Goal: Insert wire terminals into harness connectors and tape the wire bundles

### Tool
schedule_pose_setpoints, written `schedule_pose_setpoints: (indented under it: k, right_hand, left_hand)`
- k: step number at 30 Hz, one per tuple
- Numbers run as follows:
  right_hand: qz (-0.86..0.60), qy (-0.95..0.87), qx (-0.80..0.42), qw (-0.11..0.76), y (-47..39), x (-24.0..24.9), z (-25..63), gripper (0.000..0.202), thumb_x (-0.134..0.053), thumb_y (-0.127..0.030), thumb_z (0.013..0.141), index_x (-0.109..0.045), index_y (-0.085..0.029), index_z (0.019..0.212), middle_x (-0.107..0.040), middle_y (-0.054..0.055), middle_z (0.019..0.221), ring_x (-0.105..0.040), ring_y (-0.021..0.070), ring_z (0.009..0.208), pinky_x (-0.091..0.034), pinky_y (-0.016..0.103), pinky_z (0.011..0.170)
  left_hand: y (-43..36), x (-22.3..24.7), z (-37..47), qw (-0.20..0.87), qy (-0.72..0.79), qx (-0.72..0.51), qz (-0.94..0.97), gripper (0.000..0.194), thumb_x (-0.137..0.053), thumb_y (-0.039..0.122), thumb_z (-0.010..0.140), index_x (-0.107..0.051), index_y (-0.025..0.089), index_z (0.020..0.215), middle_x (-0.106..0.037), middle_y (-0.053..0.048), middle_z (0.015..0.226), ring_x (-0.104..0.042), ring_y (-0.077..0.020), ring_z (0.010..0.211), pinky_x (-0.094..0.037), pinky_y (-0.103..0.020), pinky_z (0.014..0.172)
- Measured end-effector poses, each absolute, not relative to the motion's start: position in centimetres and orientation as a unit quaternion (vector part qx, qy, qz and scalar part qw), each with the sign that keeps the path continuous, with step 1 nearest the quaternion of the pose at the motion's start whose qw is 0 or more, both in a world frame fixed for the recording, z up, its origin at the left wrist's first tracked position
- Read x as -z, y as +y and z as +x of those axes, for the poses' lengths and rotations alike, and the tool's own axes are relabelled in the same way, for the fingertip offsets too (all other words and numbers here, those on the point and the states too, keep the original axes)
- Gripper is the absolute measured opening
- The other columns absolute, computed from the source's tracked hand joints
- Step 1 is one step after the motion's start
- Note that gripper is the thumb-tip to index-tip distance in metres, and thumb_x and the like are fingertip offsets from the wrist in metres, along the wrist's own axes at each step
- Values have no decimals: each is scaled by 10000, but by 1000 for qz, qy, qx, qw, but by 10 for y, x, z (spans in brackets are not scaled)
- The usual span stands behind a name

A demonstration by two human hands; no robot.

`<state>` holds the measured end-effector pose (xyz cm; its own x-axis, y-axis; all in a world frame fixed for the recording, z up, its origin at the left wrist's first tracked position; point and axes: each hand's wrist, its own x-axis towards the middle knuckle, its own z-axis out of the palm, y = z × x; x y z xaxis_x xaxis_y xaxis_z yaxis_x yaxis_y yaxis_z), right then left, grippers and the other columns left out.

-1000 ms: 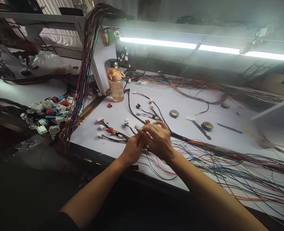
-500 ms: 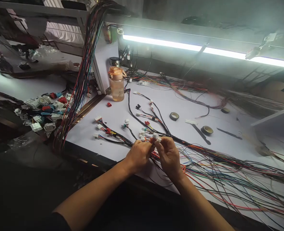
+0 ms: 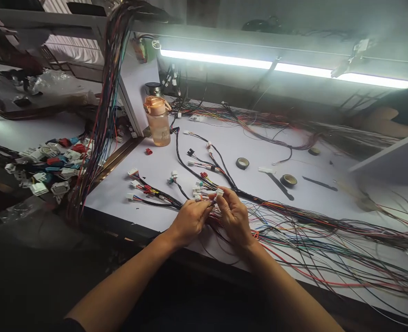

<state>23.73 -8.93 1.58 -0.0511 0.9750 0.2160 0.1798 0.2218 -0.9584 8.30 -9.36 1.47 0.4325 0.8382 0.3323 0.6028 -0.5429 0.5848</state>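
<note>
My right hand (image 3: 234, 216) pinches a small white connector (image 3: 219, 192) between thumb and fingers. Close against it on the left, my left hand (image 3: 191, 220) is closed around thin wires that run toward that connector. Both hands are over the near edge of the white table (image 3: 162, 177). Just beyond them lies a black-taped wire harness (image 3: 255, 199), whose branches end in white, red, green and black connectors. Loose coloured wires spread out to the right, partly beneath my right hand and forearm.
A water bottle (image 3: 160, 124) stands at the back left, near a small red connector (image 3: 149, 151). Tape rolls (image 3: 288, 180) and dark flat tools (image 3: 280, 186) lie to the right. Hanging wires (image 3: 109, 87) and piled connectors (image 3: 48, 161) are left. A person's arm (image 3: 380, 121) shows at far right.
The view has shifted, so the table's contents appear further left. The white connector is turned a little and shows more plainly at my right fingertips. Both hands keep their hold.
</note>
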Motion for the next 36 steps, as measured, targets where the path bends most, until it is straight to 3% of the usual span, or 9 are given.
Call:
schedule_pose_setpoints:
  k: [4, 7, 11, 15, 19, 23, 28, 33, 36]
  right_hand:
    - [-438, -570, -478, 505, -86, -15, 240, 353, -533, -439, 924, -545, -206, 1189, -714, 78, 1080, -673, 198, 1009, -535, 346, 890]
    - [-385, -576, -536, 483, -83, -15, 245, 452, -542, -442, 917, -484, -213, 1303, -675, 99, 1171, -656, 206, 1063, -531, 370, 921]
    - [-376, -651, -443, 489, -81, -13, 249, 626, -671, -328, 851, -391, -306, 1411, -642, 60, 1169, -665, 164, 949, -552, 348, 869]
    - [-383, -704, -247, 544, -81, -11, 248, 429, -660, -213, 858, -580, -345, 1258, -613, 29, 1092, -623, 128, 871, -562, 281, 755]
    - [-388, -698, -189, 572, -84, -8, 245, 438, -677, -191, 843, -599, -344, 1247, -609, 22, 1029, -628, 112, 769, -562, 275, 697]
    - [-421, -688, -203, 556, -90, -10, 240, 442, -661, -198, 852, -583, -305, 1273, -689, 8, 945, -670, 128, 759, -558, 290, 743]
    - [-509, -610, -300, 528, -94, -21, 234, 435, -656, -251, 834, -593, -212, 1262, -710, -14, 778, -677, 129, 676, -552, 260, 686]
    - [-504, -568, -326, 564, -99, -25, 232, 219, -685, -327, 809, -686, -190, 980, -729, 20, 833, -679, 147, 723, -559, 271, 715]
    - [-501, -574, -307, 569, -100, -25, 233, 174, -678, -340, 819, -666, -198, 919, -719, 31, 844, -672, 162, 753, -560, 303, 744]
  left_hand:
    - [-92, -12, 82, 179, 441, -304, 825, 313, -355, 266, 988, -524, 177, 741, -619, -27, 688, -530, -165, 636, -398, -309, 691]
    - [-93, -12, 82, 205, 448, -320, 809, 314, -362, 271, 987, -520, 181, 730, -611, -20, 679, -526, -158, 642, -400, -298, 694]
    - [-94, -15, 83, 226, 458, -331, 793, 304, -360, 284, 985, -561, 181, 781, -632, -26, 715, -526, -160, 659, -396, -297, 693]
    - [-94, -21, 84, 267, 476, -337, 767, 296, -385, 307, 974, -592, 174, 809, -605, -24, 704, -499, -155, 656, -381, -295, 680]
    - [-94, -29, 80, 421, 445, -343, 713, 327, -409, 374, 965, -590, 165, 792, -530, -1, 682, -470, -132, 641, -381, -262, 631]
    - [-94, -36, 73, 527, 414, -335, 662, 350, -415, 414, 957, -563, 155, 774, -505, 0, 729, -480, -131, 697, -410, -253, 662]
    - [-91, -38, 69, 558, 407, -339, 638, 315, -454, 409, 943, -589, 146, 831, -546, -10, 794, -503, -136, 753, -431, -257, 726]
    - [-89, -33, 69, 591, 411, -377, 583, 307, -501, 430, 914, -597, 147, 847, -561, -13, 768, -547, -144, 733, -480, -283, 725]
    - [-87, -34, 67, 577, 407, -362, 608, 304, -523, 424, 902, -616, 148, 813, -589, -18, 767, -572, -147, 735, -491, -286, 739]
